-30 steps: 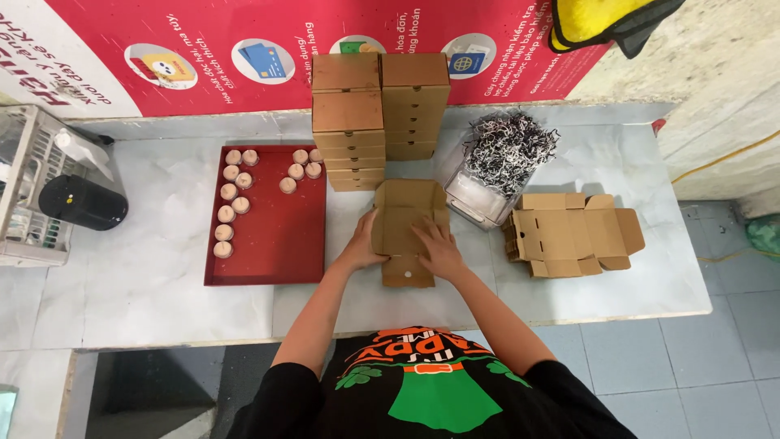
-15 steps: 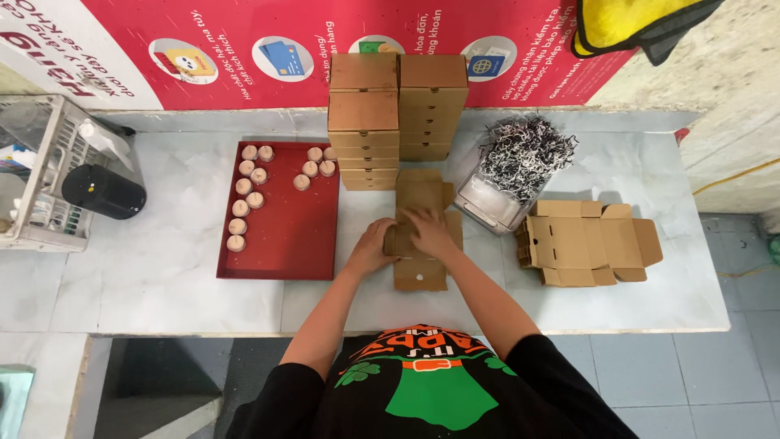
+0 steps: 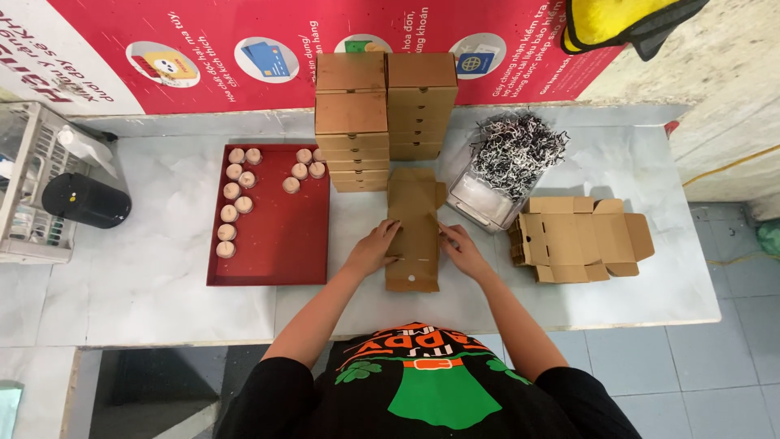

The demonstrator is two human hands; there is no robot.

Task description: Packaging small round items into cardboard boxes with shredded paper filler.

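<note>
A flat brown cardboard box blank (image 3: 413, 228) lies lengthwise on the white marble table (image 3: 146, 276) in front of me. My left hand (image 3: 375, 248) presses on its left edge with fingers spread. Along its right edge rests my right hand (image 3: 461, 248), fingertips on the fold. Both side flaps are folded inward, so the blank looks narrow. Two stacks of closed brown boxes (image 3: 386, 118) stand just behind it.
A red tray (image 3: 280, 236) with several small round tan items (image 3: 236, 195) sits at left. A clear tub of shredded paper (image 3: 508, 167) and a pile of unfolded box blanks (image 3: 578, 237) are at right. A black cylinder (image 3: 85, 201) and white crate (image 3: 32, 183) stand far left.
The blank's side flaps have been folded inward, making it narrower. My hands moved from its top to its two long edges. The camera view shifted slightly.
</note>
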